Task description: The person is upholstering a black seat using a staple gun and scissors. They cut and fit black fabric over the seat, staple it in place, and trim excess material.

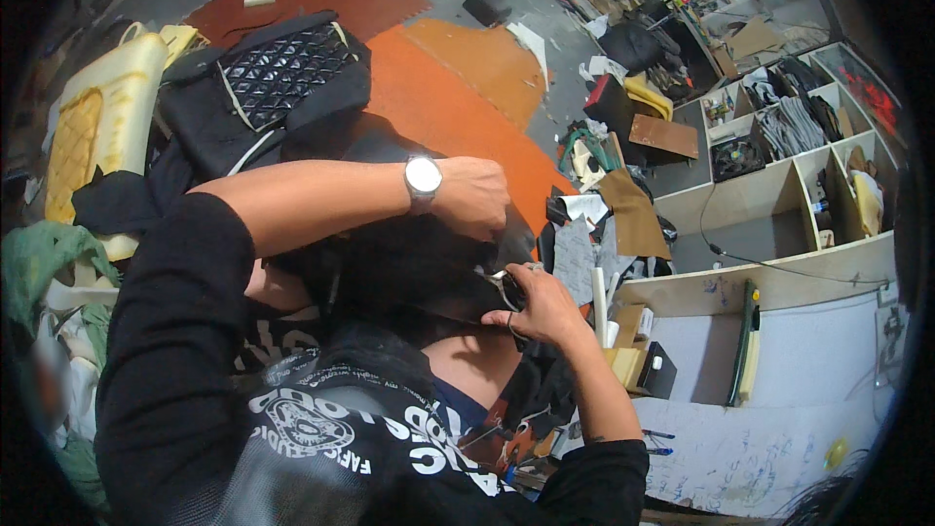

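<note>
**Black sheet across the lap, one hand on it, metal tool in the other**

So, far left there's a heap of green cloth (44,258), with a cream-yellow foam block (122,102) propped up behind it. My guess is it's just parked out of the way there, within reach. Next over is a black quilted piece (287,68) on dark fabric, shiny diamond side up, which probably saves that face from rubbing on the floor.

Then the main thing: a black sheet (409,278) draped over the person's lap, between the forearms. No bench under it, so I reckon the legs are doing that job. The left hand (469,197), watch (423,175) on the wrist, reaches across with fingers curled down at the sheet, likely to steady it. The fingertips are hidden, so can't tell if it's pinching.

Beyond that, an orange sheet (458,122) lies on the floor, maybe spread flat to avoid creases.

The right hand (545,307) is closed around what look like metal scissors (508,290), right by the sheet's edge. Can't tell whether the blades are apart. Far right, a divided shelf unit (745,209) has folded grey stuff (791,127) in one compartment, presumably sorted.
</note>
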